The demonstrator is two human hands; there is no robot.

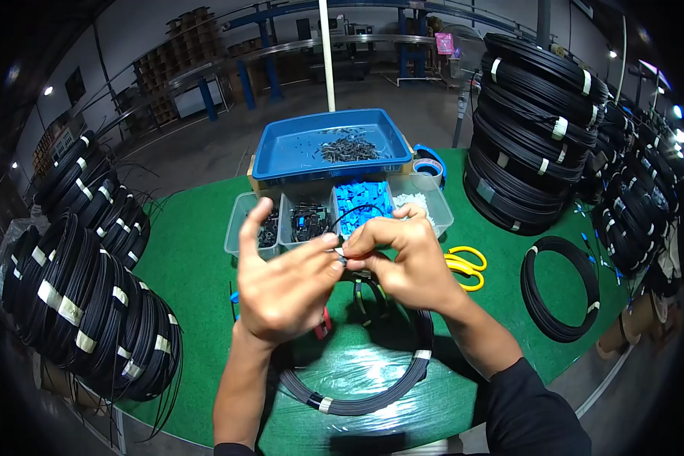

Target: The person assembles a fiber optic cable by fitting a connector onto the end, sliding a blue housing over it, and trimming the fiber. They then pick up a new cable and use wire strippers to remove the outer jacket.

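Observation:
My left hand (285,292) and my right hand (409,254) meet above the middle of the table. At their fingertips is a small dark piece (342,261) at the end of a black cable, mostly hidden by the fingers. The cable (355,210) arcs up between the hands. My right thumb and index finger pinch this end from the right. Fingertips of my left hand close on the small piece from the left, while one left finger points upward. Beneath the hands lies a cable coil (372,406) bound with pale tape.
Behind stand plastic bins with blue parts (357,204), black parts (309,222) and white parts (409,207), below a blue tray (281,156). Yellow-handled scissors (467,267) and a cable coil (532,304) lie right. Cable stacks rise left (91,304) and right (528,137).

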